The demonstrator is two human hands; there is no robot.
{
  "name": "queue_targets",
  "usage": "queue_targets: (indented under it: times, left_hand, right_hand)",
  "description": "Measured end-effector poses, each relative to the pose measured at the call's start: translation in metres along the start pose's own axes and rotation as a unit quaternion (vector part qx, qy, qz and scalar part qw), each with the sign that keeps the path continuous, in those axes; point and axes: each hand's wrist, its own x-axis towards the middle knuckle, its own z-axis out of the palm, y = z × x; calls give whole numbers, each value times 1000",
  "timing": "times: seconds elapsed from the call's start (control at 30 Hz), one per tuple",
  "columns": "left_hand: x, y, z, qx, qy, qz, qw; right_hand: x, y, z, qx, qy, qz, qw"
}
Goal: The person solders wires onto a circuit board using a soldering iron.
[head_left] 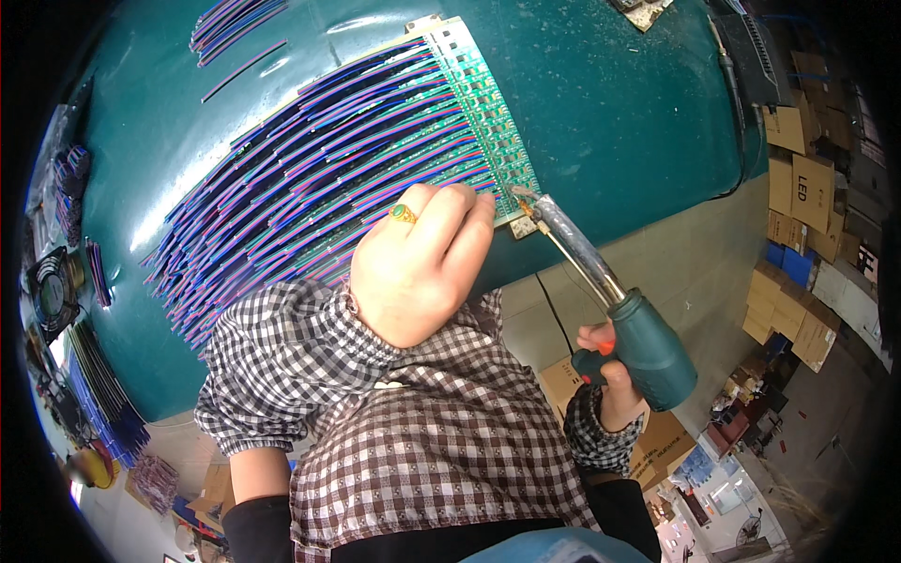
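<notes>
My right hand (617,389) is wrapped round the grip of a green soldering gun (654,355). Its metal barrel slants up and left, with the tip at the lower end of a green circuit board panel (483,108). Rows of multicoloured ribbon wires (310,155) run leftward from the panel's left edge across the table. Over the lowest rows lies my left hand (422,253), a ring on one finger. Its fingers are bent together and their tips meet the wire ends beside the panel. What they pinch is mostly hidden beneath the hand.
The green table (619,122) ends just below the panel. More wire bundles (235,28) lie at the far left, with a single wire (244,70) near them. A small fan (54,286) stands at the left rim. Cardboard boxes (812,192) are stacked off to the right.
</notes>
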Motion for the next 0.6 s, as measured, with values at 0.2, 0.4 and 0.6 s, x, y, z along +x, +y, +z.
queue_targets:
  times: [0.2,0.4,0.6]
  left_hand:
    - [0,0,1,0,0,0,1000]
    - [0,0,1,0,2,-1,1000]
    - [0,0,2,2,2,1,1000]
  right_hand:
    - [1,-2,2,-21,5,10,1000]
    - [1,4,0,-1,-16,0,1000]
    - [-4,9,-4,-12,2,3,1000]
